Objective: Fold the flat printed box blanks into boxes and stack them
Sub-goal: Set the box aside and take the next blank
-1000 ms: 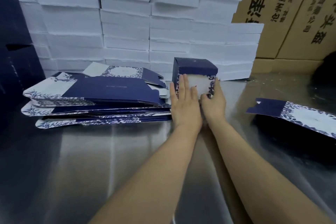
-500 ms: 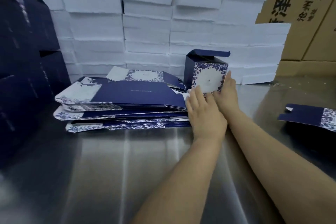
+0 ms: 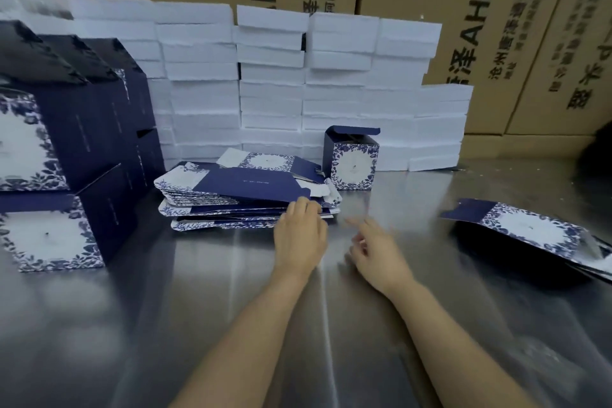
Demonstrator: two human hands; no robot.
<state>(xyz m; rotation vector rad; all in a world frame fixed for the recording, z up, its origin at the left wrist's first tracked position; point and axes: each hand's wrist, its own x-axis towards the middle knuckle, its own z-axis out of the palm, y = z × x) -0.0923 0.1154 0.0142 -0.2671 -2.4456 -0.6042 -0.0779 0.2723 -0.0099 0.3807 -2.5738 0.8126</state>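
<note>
fetching a fresh blank, i judge: left hand (image 3: 299,235) fingers curl at the blank pile (image 3: 238,195), grip unclear, right hand (image 3: 374,252) fingers spread, empty; next, peel one sheet free.

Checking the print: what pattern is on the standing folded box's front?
The folded box front: white centre, navy floral border; head view.

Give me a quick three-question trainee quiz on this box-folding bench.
1. True or false: the lid of the standing folded box is open.
2. Which hand touches the pile of flat blanks? A) left hand B) right hand C) neither
3. Fill in: the finished boxes are stacked on the table's ____ side.
Key: 1 true; 2 A; 3 left.
</note>
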